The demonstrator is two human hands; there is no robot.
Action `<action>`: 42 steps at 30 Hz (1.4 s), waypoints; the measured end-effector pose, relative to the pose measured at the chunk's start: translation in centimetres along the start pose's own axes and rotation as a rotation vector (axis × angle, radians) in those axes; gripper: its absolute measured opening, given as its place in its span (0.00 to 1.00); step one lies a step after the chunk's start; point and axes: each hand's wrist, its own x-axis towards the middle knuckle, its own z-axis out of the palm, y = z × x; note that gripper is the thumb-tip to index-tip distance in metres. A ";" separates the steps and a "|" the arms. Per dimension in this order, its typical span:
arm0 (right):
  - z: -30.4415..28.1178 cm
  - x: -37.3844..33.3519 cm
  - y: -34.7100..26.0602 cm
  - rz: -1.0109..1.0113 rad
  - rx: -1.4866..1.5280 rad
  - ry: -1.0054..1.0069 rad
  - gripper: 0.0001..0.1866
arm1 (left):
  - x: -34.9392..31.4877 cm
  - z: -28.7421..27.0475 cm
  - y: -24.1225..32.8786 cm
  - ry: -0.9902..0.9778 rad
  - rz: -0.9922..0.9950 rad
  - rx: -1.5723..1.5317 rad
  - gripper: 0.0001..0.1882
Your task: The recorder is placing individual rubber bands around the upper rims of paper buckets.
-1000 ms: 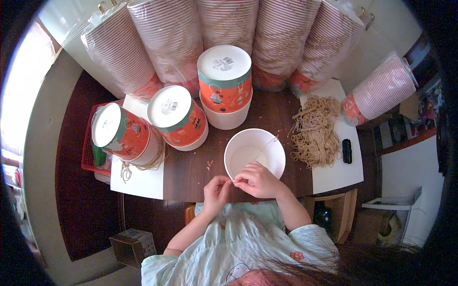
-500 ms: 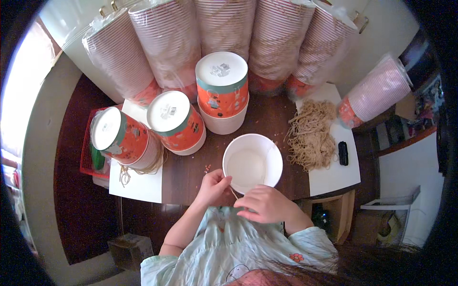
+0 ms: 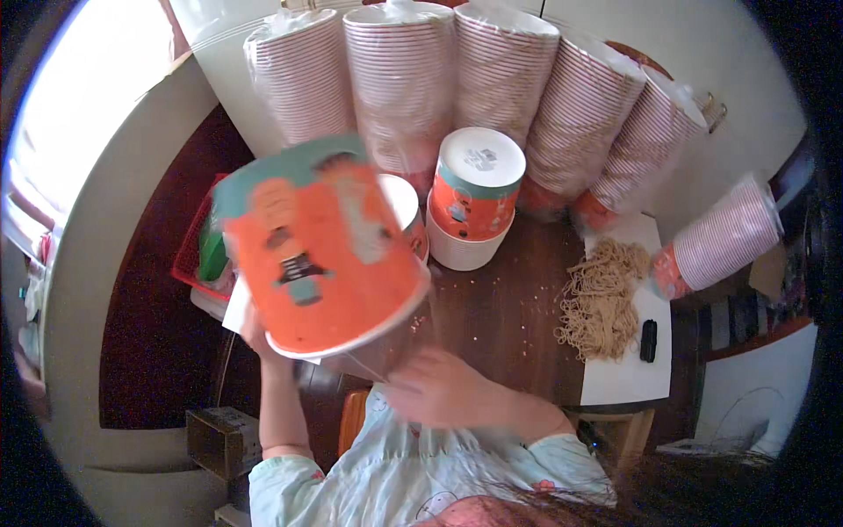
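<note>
A large orange paper bucket (image 3: 325, 255) with a teal band is raised off the table on the left, tilted, its white rim downward. My left hand (image 3: 255, 332) grips it at the lower left, its fingers mostly hidden behind the bucket. Below the rim, a thin string (image 3: 362, 364) runs toward my right hand (image 3: 439, 386). That hand is closed and somewhat blurred, and seems to pinch the string. Behind the raised bucket, another upturned bucket (image 3: 400, 202) is partly covered. Right of it stands an upturned bucket stack (image 3: 479, 189).
Tall plastic-wrapped bucket stacks (image 3: 399, 83) line the back of the brown table (image 3: 492, 325). On the right, a heap of tan string (image 3: 601, 299) and a black object (image 3: 648, 341) lie on white board. Another wrapped stack (image 3: 720, 241) leans beyond. A red basket (image 3: 189, 263) sits left.
The bucket has gone from standing mouth-up on the table to being lifted leftward and turned mouth-down in my left hand. My view has shifted, moving the scene rightward.
</note>
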 end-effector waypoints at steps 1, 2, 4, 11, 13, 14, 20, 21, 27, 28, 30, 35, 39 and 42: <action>1.3 1.4 1.1 0.012 -0.056 0.062 0.07 | 1.6 -0.5 -1.1 0.035 0.068 -0.062 0.10; 2.4 3.1 2.3 0.010 -0.084 0.092 0.06 | 3.6 -0.4 -1.2 0.079 0.175 0.133 0.10; 5.2 6.3 4.9 -0.017 -0.107 0.215 0.06 | 6.3 -0.3 -2.4 0.124 0.271 0.411 0.09; 13.6 12.3 7.3 -0.008 -0.137 0.177 0.06 | 7.3 -1.7 -13.9 0.097 0.154 0.476 0.04; 15.6 11.9 8.7 0.002 -0.142 0.197 0.06 | 6.8 -0.4 -13.9 0.015 0.191 0.530 0.06; 16.0 12.0 8.6 -0.002 -0.131 0.214 0.06 | 6.2 -0.3 -14.0 -0.002 0.134 0.526 0.08; 18.0 10.6 8.8 0.094 -0.038 0.091 0.08 | 3.1 -1.3 -15.5 -0.144 -0.038 0.512 0.08; 18.4 10.2 9.0 0.095 -0.036 0.090 0.08 | 2.9 -1.1 -15.3 -0.168 -0.042 0.515 0.09; 17.6 8.3 9.5 0.068 -0.075 0.032 0.08 | 0.9 -1.4 -13.3 -0.112 -0.157 0.494 0.13; 16.7 7.9 9.4 0.064 -0.062 0.094 0.09 | 0.4 -1.8 -13.3 -0.099 -0.200 0.462 0.16; 14.4 7.3 9.6 0.097 -0.057 0.174 0.10 | 0.2 -2.0 -12.8 -0.083 -0.243 0.430 0.19; 8.0 5.8 12.9 0.336 -0.452 0.430 0.20 | 3.5 -1.0 -7.6 -0.008 0.019 0.415 0.34; 7.3 4.6 14.8 0.423 -0.396 0.440 0.22 | 6.4 0.4 -4.5 -0.072 0.232 0.569 0.33; 8.1 4.3 15.8 0.387 -0.315 0.465 0.20 | 6.2 1.7 -4.7 -0.093 0.185 0.510 0.23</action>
